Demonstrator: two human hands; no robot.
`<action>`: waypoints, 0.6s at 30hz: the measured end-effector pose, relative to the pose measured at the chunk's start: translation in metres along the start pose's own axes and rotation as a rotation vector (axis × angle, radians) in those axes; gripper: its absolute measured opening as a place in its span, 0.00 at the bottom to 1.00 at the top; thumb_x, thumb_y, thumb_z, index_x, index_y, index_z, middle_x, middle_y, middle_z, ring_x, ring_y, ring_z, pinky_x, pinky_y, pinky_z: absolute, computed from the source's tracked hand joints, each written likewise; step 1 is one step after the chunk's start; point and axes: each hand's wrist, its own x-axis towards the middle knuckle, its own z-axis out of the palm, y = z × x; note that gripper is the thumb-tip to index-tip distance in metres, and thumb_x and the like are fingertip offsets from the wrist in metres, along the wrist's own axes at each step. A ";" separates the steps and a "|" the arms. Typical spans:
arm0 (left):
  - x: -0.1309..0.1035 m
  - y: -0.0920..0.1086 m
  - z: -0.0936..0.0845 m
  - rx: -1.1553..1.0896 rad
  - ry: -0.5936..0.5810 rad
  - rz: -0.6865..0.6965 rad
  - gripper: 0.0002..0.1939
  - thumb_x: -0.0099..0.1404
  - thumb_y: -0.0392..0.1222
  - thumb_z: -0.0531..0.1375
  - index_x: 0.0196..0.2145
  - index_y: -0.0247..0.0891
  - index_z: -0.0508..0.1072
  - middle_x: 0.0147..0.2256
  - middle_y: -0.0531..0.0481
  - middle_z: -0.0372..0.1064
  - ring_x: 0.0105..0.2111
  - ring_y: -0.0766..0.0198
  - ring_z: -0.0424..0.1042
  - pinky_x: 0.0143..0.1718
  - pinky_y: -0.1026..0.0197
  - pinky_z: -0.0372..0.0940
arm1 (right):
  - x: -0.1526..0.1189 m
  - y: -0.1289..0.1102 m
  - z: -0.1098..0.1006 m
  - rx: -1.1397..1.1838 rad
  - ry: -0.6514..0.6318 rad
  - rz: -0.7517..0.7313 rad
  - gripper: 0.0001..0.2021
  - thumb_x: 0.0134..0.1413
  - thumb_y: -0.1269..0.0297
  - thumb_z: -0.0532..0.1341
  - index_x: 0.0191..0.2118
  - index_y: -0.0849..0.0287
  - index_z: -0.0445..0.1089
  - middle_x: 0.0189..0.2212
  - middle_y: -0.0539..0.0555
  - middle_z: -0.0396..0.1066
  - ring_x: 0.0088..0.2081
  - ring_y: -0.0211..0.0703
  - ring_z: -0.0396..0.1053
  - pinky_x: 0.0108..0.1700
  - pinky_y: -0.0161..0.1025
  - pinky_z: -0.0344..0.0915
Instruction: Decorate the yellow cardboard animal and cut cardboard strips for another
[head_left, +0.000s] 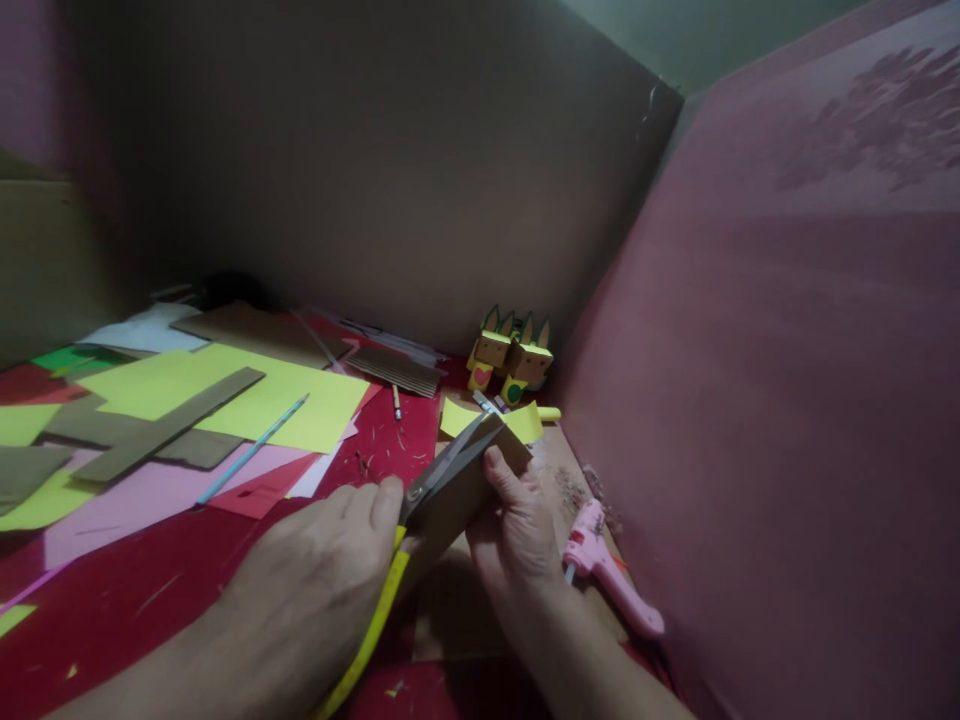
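Observation:
My left hand (322, 560) is closed around the yellow handles of a pair of scissors (446, 470). The blades point up and away, lying along a brown piece of cardboard (454, 505). That cardboard is gripped in my right hand (514, 530), with the thumb on its face near the far end. Whether the blades are fully closed on it is hard to make out. Just beyond the blade tips is a yellow piece of paper (529, 422). A pink glue gun (600, 570) rests to the right of my right hand.
Left on the red surface (172, 590) lie yellow sheets (300, 385), a cardboard strip (172, 425) and a blue pencil (251, 455). Small cardboard figures (514, 360) with pointed ears stand at the back. A pink wall (787, 400) bounds the right side, a grey wall (375, 170) the back.

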 end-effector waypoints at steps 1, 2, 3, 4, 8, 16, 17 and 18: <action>0.000 0.000 0.000 0.002 -0.003 -0.002 0.13 0.67 0.37 0.50 0.37 0.37 0.74 0.31 0.42 0.72 0.30 0.53 0.72 0.32 0.55 0.68 | 0.000 0.000 0.000 0.000 0.005 -0.001 0.14 0.38 0.66 0.76 0.35 0.55 0.78 0.31 0.48 0.81 0.35 0.42 0.77 0.47 0.42 0.74; 0.000 0.001 0.000 0.002 -0.006 -0.001 0.12 0.67 0.37 0.50 0.36 0.37 0.74 0.31 0.42 0.72 0.30 0.53 0.72 0.32 0.55 0.68 | 0.000 0.000 0.000 0.005 0.012 -0.001 0.15 0.37 0.66 0.76 0.35 0.55 0.78 0.31 0.48 0.81 0.35 0.42 0.77 0.46 0.41 0.74; 0.000 0.000 -0.001 0.001 -0.010 0.000 0.12 0.67 0.37 0.50 0.36 0.38 0.74 0.31 0.42 0.72 0.30 0.53 0.72 0.32 0.55 0.68 | 0.000 0.000 0.000 0.013 0.018 0.001 0.15 0.37 0.66 0.76 0.35 0.55 0.78 0.31 0.48 0.81 0.35 0.42 0.77 0.45 0.40 0.74; 0.000 0.000 -0.001 0.002 -0.017 0.002 0.12 0.67 0.36 0.50 0.36 0.38 0.74 0.31 0.42 0.72 0.30 0.53 0.72 0.31 0.55 0.68 | 0.000 0.000 0.000 0.020 0.023 0.004 0.15 0.37 0.67 0.76 0.35 0.55 0.78 0.31 0.49 0.81 0.35 0.42 0.77 0.45 0.40 0.74; 0.000 -0.003 0.001 0.029 -0.028 0.016 0.12 0.66 0.35 0.50 0.35 0.38 0.74 0.30 0.42 0.72 0.29 0.54 0.73 0.29 0.57 0.68 | -0.001 0.000 0.000 0.037 0.013 0.018 0.14 0.38 0.68 0.76 0.35 0.56 0.78 0.31 0.50 0.81 0.35 0.43 0.77 0.48 0.44 0.74; -0.001 -0.006 0.005 -0.005 0.027 0.012 0.12 0.66 0.35 0.51 0.36 0.37 0.75 0.28 0.42 0.72 0.28 0.55 0.74 0.29 0.58 0.68 | 0.001 0.000 -0.002 0.033 0.015 0.044 0.13 0.36 0.66 0.77 0.32 0.57 0.78 0.29 0.49 0.81 0.33 0.42 0.76 0.48 0.44 0.74; -0.001 -0.006 0.004 -0.008 0.029 0.012 0.12 0.66 0.35 0.51 0.36 0.37 0.75 0.27 0.43 0.73 0.27 0.56 0.74 0.28 0.59 0.68 | 0.001 0.000 -0.002 0.026 0.019 0.043 0.13 0.35 0.66 0.77 0.32 0.57 0.78 0.29 0.50 0.81 0.33 0.42 0.76 0.48 0.44 0.74; -0.001 -0.005 0.003 -0.017 0.031 0.014 0.12 0.67 0.37 0.51 0.35 0.37 0.75 0.27 0.44 0.73 0.26 0.57 0.74 0.27 0.60 0.67 | 0.001 0.001 -0.002 0.018 0.027 0.040 0.13 0.35 0.66 0.77 0.32 0.57 0.78 0.29 0.49 0.81 0.32 0.42 0.76 0.48 0.44 0.74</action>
